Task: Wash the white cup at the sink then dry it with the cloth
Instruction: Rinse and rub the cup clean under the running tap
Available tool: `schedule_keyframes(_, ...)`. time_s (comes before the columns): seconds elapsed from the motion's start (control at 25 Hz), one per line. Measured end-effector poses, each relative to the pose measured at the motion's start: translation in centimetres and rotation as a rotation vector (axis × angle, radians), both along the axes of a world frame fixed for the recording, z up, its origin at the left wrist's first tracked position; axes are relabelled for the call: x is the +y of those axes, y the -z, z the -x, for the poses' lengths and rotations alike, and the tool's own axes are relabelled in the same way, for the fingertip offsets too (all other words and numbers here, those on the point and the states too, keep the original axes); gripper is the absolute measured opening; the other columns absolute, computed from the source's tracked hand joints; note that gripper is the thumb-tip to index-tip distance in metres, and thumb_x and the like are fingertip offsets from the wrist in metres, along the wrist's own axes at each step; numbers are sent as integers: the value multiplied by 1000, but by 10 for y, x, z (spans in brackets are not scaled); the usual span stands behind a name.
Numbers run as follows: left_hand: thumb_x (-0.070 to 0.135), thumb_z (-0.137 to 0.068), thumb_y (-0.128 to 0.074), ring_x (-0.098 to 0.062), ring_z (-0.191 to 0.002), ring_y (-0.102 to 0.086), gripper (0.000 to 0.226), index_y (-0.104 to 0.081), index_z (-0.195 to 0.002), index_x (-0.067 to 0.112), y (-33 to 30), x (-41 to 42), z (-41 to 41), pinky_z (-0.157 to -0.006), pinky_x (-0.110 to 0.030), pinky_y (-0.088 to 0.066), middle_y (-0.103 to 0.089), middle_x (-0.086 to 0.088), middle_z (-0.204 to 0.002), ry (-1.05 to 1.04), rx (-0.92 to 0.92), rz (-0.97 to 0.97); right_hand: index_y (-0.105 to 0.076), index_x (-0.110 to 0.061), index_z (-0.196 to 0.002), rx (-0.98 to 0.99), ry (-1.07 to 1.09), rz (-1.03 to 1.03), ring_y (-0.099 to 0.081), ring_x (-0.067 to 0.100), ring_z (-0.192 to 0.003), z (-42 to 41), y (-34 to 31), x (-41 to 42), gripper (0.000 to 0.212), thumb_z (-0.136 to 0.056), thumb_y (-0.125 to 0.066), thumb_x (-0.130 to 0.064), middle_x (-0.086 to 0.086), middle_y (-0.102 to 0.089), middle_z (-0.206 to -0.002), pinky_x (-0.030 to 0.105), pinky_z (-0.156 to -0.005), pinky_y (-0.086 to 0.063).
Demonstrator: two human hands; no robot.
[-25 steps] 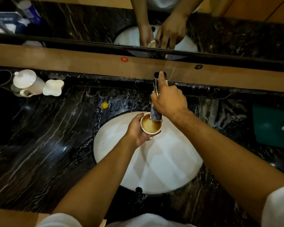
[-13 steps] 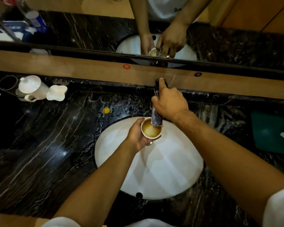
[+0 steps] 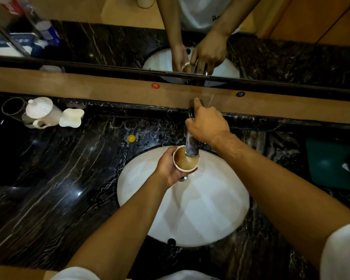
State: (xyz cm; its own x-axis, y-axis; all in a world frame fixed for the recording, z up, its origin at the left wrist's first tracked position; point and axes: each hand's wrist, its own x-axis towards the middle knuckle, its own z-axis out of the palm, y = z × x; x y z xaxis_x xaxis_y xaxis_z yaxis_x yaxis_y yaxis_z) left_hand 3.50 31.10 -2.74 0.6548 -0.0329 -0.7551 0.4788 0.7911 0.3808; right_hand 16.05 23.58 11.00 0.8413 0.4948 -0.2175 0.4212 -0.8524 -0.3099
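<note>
My left hand [image 3: 168,168] grips the white cup [image 3: 185,161] and holds it upright over the white oval sink [image 3: 200,209], right under the faucet spout [image 3: 192,146]. Brown, foamy liquid fills the cup. My right hand [image 3: 207,125] rests closed over the faucet handle at the back of the basin. A dark green cloth [image 3: 329,164] lies flat on the counter at the far right, away from both hands.
The black marble counter [image 3: 59,188] surrounds the sink. A white lidded pot [image 3: 42,112], a white dish [image 3: 71,117] and a glass [image 3: 12,107] stand at the back left. A small yellow cap [image 3: 131,138] lies near the basin. A mirror runs along the back.
The liquid in the cup has turned foamy and sits higher. Both hands keep their grips; the view has shifted down slightly.
</note>
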Motion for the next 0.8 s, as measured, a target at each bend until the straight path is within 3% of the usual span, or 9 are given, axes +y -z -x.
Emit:
schedule_keyframes(0.16,44,-95,-49,-35,-85,-76,38,-71,-113,18,0,-1,0,-120,-62,-25,-77,-14,-112,-16,19,0,-24,-16,-158,-4,9,-12,-65,44,-100,1,1,0,73,-92,-50,-37,24,-68,-111,47,-80,-58)
schedule_keyframes(0.32,44,-96,-48,-36,-91,-73,46,-66,-128,16,0,-2,-2,-119,-62,-29,-77,-15,-114,-34,51,-4,-25,-17,-158,-30,27,-23,-63,46,-102,4,4,-1,73,-92,-50,-37,26,-66,-113,43,-74,-50)
schedule_keyframes(0.68,42,-99,-43,-37,-106,-69,53,-61,-136,9,-5,-3,-1,-118,-60,-34,-78,-18,-112,-43,78,-30,-23,-20,-160,-45,35,-46,-63,44,-98,6,10,-3,74,-93,-48,-41,24,-67,-108,41,-71,-47)
schedule_keyframes(0.8,41,-99,-45,-38,-110,-67,55,-58,-141,8,-10,-6,-2,-115,-61,-38,-73,-21,-125,-68,92,-24,-20,-20,-161,-33,43,-67,-64,44,-98,7,11,-5,76,-94,-48,-40,23,-69,-107,44,-75,-53)
